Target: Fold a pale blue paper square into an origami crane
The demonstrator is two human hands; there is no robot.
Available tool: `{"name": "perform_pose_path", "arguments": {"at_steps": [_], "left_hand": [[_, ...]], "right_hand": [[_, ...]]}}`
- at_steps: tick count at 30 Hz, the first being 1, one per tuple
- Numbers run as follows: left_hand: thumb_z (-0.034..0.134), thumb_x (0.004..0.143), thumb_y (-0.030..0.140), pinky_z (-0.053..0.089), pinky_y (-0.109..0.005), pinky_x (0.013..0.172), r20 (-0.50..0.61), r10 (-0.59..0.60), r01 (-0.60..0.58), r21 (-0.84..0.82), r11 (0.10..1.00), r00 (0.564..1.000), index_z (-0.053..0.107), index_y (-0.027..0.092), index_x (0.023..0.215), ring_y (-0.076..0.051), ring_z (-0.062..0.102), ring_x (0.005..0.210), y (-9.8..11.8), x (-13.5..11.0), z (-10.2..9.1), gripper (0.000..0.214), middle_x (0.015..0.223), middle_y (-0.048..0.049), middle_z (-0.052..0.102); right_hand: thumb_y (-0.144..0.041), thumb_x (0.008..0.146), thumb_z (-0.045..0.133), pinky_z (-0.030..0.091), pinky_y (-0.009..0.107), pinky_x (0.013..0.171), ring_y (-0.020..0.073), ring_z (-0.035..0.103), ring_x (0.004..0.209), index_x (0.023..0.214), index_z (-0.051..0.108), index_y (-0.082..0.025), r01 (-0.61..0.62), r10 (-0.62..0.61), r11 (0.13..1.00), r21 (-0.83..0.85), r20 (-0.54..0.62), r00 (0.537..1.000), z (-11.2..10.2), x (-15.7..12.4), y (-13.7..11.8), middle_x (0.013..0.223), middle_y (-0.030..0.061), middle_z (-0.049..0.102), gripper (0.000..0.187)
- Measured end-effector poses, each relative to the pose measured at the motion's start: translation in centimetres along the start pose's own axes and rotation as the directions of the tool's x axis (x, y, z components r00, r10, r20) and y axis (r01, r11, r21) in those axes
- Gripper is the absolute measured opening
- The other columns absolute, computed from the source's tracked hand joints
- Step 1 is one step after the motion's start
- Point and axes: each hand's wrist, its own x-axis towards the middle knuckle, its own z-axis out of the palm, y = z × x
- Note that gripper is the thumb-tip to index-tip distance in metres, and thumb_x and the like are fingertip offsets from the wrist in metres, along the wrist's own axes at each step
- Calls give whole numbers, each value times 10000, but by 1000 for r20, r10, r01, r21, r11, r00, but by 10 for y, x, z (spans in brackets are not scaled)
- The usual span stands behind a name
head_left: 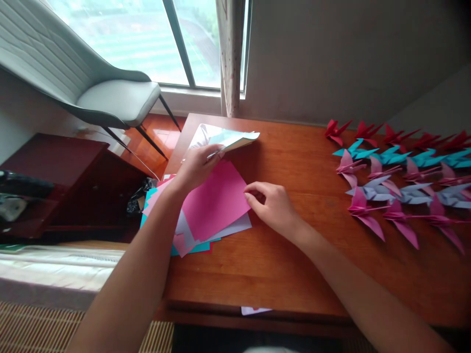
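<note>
My left hand (pixel 196 166) is closed on the lower edge of a shiny plastic packet of paper (pixel 224 137), lifting it off the far left of the wooden table (pixel 287 264). Under it lies a loose pile of coloured paper squares (pixel 191 235) with a pink sheet (pixel 217 201) on top. My right hand (pixel 272 206) pinches the right corner of that pink sheet between thumb and fingers.
Rows of folded paper cranes, red (pixel 368 130), teal (pixel 390 156), pink (pixel 371 215) and grey-blue (pixel 375 189), fill the table's right side. A grey chair (pixel 110 95) stands by the window at left. A dark low cabinet (pixel 55 181) sits below it. A paper scrap (pixel 253 310) lies under the table's front edge.
</note>
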Motion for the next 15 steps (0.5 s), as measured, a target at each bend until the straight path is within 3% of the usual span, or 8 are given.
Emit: {"name": "perform_pose_path", "arguments": {"at_steps": [5, 15], "left_hand": [[470, 988, 388, 491, -249, 740, 11, -8, 8, -27, 1000, 1000, 716, 152, 1059, -169, 640, 832, -1, -4, 5, 348, 947, -47, 745], [480, 998, 314, 537, -320, 906, -14, 71, -71, 10, 997, 997, 696, 168, 1161, -216, 710, 1035, -6, -8, 12, 307, 1146, -88, 761]], "right_hand": [[-185, 936, 564, 499, 328, 788, 215, 682, 887, 927, 707, -205, 122, -110, 967, -222, 68, 992, 14, 9, 2, 946, 74, 744, 144], [-268, 963, 561, 441, 307, 678, 216, 632, 888, 1081, 701, -241, 213, -138, 896, -391, 212, 968, 6, 11, -1, 925, 58, 685, 185]]}}
